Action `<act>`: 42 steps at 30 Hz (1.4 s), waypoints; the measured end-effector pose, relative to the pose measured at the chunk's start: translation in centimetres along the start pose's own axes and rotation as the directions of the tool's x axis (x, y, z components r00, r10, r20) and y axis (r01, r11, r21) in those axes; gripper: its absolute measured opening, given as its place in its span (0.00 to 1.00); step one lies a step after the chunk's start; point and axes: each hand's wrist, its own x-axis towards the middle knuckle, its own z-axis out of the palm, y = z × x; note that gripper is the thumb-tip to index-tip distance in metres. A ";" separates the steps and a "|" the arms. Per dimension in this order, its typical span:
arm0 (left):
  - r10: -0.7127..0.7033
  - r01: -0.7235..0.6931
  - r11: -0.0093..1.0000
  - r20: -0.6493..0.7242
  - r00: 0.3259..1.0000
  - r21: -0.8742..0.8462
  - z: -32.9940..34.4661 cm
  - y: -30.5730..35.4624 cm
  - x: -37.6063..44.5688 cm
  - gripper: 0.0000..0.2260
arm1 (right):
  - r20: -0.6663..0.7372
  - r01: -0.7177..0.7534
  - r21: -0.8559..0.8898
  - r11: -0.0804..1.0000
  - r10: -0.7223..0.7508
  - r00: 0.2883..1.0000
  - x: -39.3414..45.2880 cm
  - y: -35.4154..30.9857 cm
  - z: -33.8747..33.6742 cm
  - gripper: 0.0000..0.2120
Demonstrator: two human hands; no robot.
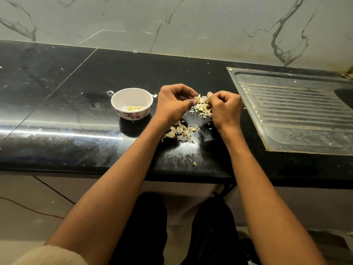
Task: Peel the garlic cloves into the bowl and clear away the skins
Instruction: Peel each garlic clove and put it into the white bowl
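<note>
A small white bowl [131, 102] with a flower pattern stands on the black counter and holds several peeled yellow cloves [134, 108]. Just right of it, my left hand [172, 101] and my right hand [225, 108] meet above a heap of papery skins [202, 109]. Both hands have curled fingers and pinch a garlic clove [198, 98] between them, with loose skin around it. A second heap of unpeeled cloves and skins [180, 131] lies nearer to me, between my forearms.
A steel sink drainboard [298, 109] is set into the counter at the right. The marble wall [172, 22] rises behind. The counter's front edge [76, 167] runs across below my arms. Stray skin bits [194, 163] lie near that edge.
</note>
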 end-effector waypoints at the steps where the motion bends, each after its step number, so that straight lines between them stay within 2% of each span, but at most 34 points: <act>1: -0.007 0.007 1.000 -0.002 1.000 -0.006 0.0 0.0 0.0 0.09 | -0.009 0.013 -0.050 0.999 -0.013 1.000 0.0 0.1 0.0 0.20; 3: -0.016 0.016 1.000 -0.008 1.000 -0.004 0.0 0.1 -0.1 0.09 | -0.022 0.044 -0.159 0.986 -0.048 0.999 0.1 0.4 0.1 0.21; 7: -0.032 0.033 0.999 -0.016 0.999 0.018 0.0 0.1 0.0 0.09 | 0.003 0.122 -0.324 0.938 -0.128 0.992 -0.1 0.3 -0.2 0.10; 9: -0.025 0.025 1.000 -0.013 1.000 0.019 0.0 0.1 0.0 0.10 | 0.042 0.150 -0.329 0.932 -0.144 0.989 -0.2 0.5 -0.2 0.06; 11: -0.016 0.016 1.000 -0.009 1.000 0.010 0.1 0.1 -0.1 0.11 | 0.070 0.163 -0.318 0.934 -0.148 0.987 -0.2 0.7 -0.3 0.06; 16: -0.010 0.010 1.000 -0.016 1.000 0.015 0.0 0.2 -0.1 0.11 | 0.049 0.157 -0.244 0.957 -0.149 0.988 0.0 0.7 -0.2 0.03; 21: -0.020 0.020 0.999 -0.017 1.000 0.029 0.0 0.2 -0.1 0.09 | 0.029 0.156 -0.315 0.936 -0.155 0.988 -0.3 0.3 -0.1 0.12; 26: -0.021 0.022 0.999 -0.020 1.000 0.044 0.0 0.2 -0.2 0.09 | 0.062 0.194 -0.344 0.919 -0.184 0.981 -0.5 0.2 -0.5 0.07; 31: -0.026 0.027 0.999 -0.022 0.999 0.046 0.0 0.3 -0.2 0.09 | 0.091 0.218 -0.295 0.930 -0.200 0.976 -0.5 0.2 -0.4 0.01; 32: -0.028 0.029 0.999 -0.025 0.999 0.046 0.0 0.3 -0.2 0.09 | 0.081 0.208 -0.289 0.935 -0.192 0.978 -0.4 0.2 -0.3 0.04; 35: -0.037 0.038 0.998 -0.027 0.999 0.046 0.0 0.4 -0.2 0.08 | 0.028 0.151 -0.319 0.936 -0.150 0.988 -0.2 0.4 -0.1 0.21; 36: -0.038 0.039 0.998 -0.026 0.999 0.044 0.0 0.3 -0.1 0.09 | 0.017 0.143 -0.351 0.925 -0.146 0.989 -0.2 0.4 -0.1 0.22; 37: -0.037 0.038 0.998 -0.027 0.999 0.044 0.1 0.3 -0.1 0.09 | 0.022 0.146 -0.371 0.917 -0.149 0.989 -0.1 0.6 -0.1 0.17; 38: -0.037 0.038 0.998 -0.028 0.999 0.046 0.0 0.3 -0.1 0.10 | 0.042 0.153 -0.372 0.915 -0.148 0.988 -0.1 0.7 -0.2 0.07; 39: -0.036 0.038 0.998 -0.030 0.999 0.049 0.0 0.2 -0.1 0.10 | 0.073 0.167 -0.365 0.916 -0.150 0.986 -0.2 0.5 -0.4 0.06; 40: -0.036 0.037 0.998 -0.029 0.999 0.051 0.1 0.2 0.0 0.10 | 0.100 0.180 -0.345 0.921 -0.155 0.983 -0.2 0.5 -0.4 0.16; 41: -0.035 0.036 0.998 -0.028 0.999 0.054 0.1 0.1 0.0 0.09 | 0.109 0.173 -0.301 0.938 -0.147 0.983 -0.2 0.7 -0.4 0.21; 42: -0.033 0.035 0.998 -0.028 0.999 0.058 0.1 0.1 0.0 0.09 | 0.095 0.155 -0.263 0.952 -0.134 0.986 -0.1 0.5 -0.4 0.21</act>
